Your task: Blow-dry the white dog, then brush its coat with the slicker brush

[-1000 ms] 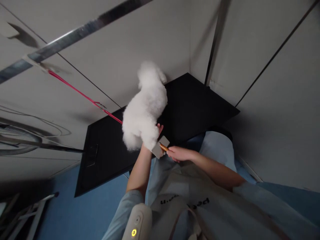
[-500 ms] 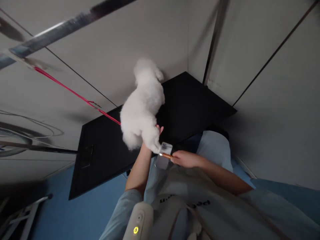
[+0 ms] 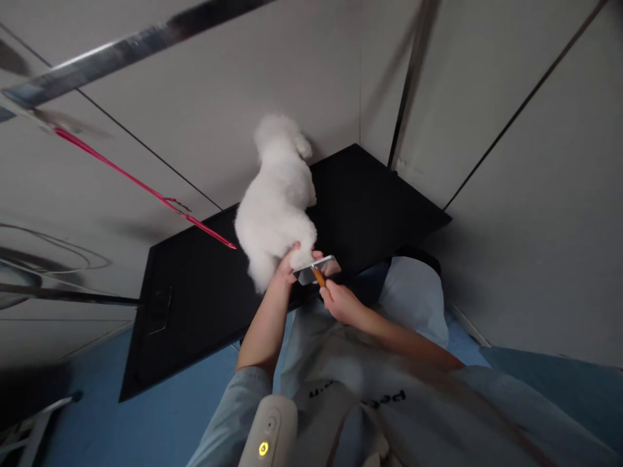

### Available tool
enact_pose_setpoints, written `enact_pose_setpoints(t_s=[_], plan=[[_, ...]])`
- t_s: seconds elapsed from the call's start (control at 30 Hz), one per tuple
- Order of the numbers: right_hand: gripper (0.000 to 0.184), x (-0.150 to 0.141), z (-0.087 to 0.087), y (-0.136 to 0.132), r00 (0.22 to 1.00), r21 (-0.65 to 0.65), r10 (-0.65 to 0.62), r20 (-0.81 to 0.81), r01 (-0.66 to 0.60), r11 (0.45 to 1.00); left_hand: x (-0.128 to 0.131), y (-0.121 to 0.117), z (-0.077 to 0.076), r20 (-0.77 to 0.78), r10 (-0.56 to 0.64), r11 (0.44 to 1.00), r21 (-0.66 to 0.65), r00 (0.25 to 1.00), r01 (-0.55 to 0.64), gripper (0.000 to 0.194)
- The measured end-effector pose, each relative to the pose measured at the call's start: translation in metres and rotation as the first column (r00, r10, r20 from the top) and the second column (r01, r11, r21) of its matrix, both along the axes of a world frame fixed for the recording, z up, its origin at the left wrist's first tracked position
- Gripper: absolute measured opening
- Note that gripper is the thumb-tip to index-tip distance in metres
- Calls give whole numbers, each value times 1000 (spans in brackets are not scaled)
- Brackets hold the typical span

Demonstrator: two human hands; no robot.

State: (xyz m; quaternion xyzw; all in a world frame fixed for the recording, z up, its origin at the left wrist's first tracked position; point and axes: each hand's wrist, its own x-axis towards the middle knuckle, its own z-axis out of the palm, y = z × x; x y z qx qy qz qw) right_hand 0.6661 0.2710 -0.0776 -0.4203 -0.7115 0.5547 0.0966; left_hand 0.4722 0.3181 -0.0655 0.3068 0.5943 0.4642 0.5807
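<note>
A small white fluffy dog (image 3: 278,201) stands on a black table (image 3: 204,305), its rear toward me. My left hand (image 3: 287,266) is closed around the dog's hind leg, lifting it slightly. My right hand (image 3: 338,301) grips the orange handle of a slicker brush (image 3: 317,269), whose flat metal head lies against the leg just beside my left fingers. A red leash (image 3: 146,188) runs from the dog up to the left.
The black table stands in a corner of pale wall panels (image 3: 511,194). A metal bar (image 3: 136,48) crosses the upper left. The floor (image 3: 97,428) is blue. A pale device with a lit yellow button (image 3: 267,434) hangs at my chest, over an apron.
The brush has risen from below the leg to lie against it. My right hand came closer to the dog. My left hand shifted its grip on the leg.
</note>
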Motion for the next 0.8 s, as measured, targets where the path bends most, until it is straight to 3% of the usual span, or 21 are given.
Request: enact_pose_setpoints(t_s=[0.1, 0.2, 0.3, 0.43, 0.53, 0.63, 0.8], plan=[[28, -5, -12, -3, 996, -217, 93, 12, -89, 972, 6, -5, 8, -61, -70, 993, -101, 996, 64, 65], [24, -6, -22, -3, 997, -241, 62, -47, -72, 968, 5, -8, 5, -81, -112, 980, -171, 990, 97, 69], [19, -8, -27, -3, 996, -293, -9, -89, -18, 956, -2, -7, -4, 3, -150, 966, -213, 989, 147, 69], [22, -7, -27, -9, 993, -444, 88, -83, -116, 889, -11, -4, -10, 28, -131, 965, -226, 991, 134, 67], [13, -12, -23, -3, 984, -451, 0, -176, -80, 889, -15, -3, -10, -61, -121, 975, -192, 991, 108, 60], [12, -18, -22, 5, 983, -442, -83, -162, 3, 897, -17, -2, -10, -34, -138, 969, -210, 990, 128, 59], [20, -20, -25, 3, 993, -534, 54, -107, -103, 839, -14, -2, -14, 77, -95, 980, -166, 993, 106, 50]])
